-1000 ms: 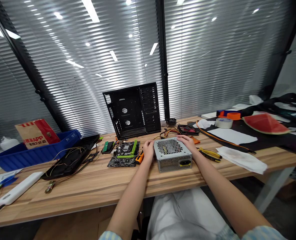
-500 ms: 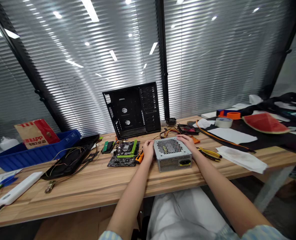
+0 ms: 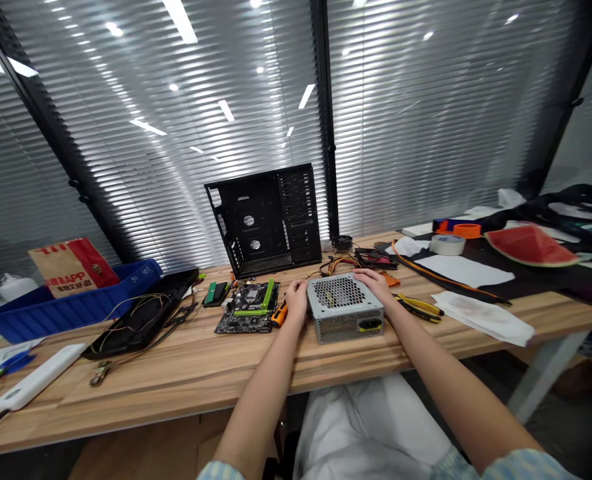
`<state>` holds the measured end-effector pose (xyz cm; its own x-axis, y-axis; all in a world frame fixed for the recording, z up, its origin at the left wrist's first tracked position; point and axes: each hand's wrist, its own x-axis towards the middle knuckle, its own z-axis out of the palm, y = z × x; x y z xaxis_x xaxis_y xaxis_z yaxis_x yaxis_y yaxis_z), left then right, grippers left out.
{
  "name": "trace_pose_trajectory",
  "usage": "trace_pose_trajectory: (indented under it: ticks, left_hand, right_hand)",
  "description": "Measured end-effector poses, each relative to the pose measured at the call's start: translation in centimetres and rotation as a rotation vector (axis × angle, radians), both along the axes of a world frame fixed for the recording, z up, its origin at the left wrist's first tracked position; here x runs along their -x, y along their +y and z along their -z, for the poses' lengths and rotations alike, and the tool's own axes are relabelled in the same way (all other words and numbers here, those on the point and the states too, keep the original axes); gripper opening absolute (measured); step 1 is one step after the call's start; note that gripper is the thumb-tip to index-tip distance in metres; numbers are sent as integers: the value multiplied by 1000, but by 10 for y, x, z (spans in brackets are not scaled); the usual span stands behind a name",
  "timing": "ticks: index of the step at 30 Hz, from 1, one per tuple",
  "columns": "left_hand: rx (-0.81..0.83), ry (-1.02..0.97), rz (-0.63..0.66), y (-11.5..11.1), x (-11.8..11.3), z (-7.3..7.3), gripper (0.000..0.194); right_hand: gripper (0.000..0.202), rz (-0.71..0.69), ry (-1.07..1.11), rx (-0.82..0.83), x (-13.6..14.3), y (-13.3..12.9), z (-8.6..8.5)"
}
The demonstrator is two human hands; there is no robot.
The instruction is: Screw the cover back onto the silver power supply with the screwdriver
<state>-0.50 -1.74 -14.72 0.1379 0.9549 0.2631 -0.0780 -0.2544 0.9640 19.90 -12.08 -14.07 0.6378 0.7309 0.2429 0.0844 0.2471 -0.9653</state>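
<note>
A grey metal power supply box point(image 3: 346, 308) with a round perforated grille on top rests on the wooden table. My left hand point(image 3: 297, 297) is against its left side, fingers round the far left corner. Along the right side and far right corner lies my right hand point(image 3: 375, 285), so the box is held between both hands. Cables point(image 3: 340, 262) come out behind it. Just left of my left hand are an orange tool point(image 3: 279, 315) and a motherboard point(image 3: 250, 307) with green slots.
An open black computer case point(image 3: 271, 220) stands behind. Yellow-handled pliers point(image 3: 420, 308), tape point(image 3: 447, 245) and a watermelon slice point(image 3: 530, 247) are to the right. On the left are a blue bin point(image 3: 76, 308), a black panel point(image 3: 143, 320) and a white power strip point(image 3: 39, 377).
</note>
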Motion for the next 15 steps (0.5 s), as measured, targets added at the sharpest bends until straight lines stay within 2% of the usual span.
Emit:
trace_pose_trajectory:
  ticks: [15]
  left_hand:
    - [-6, 10, -12, 1, -1, -2, 17]
  right_hand:
    - [34, -4, 2, -8, -2, 2, 1]
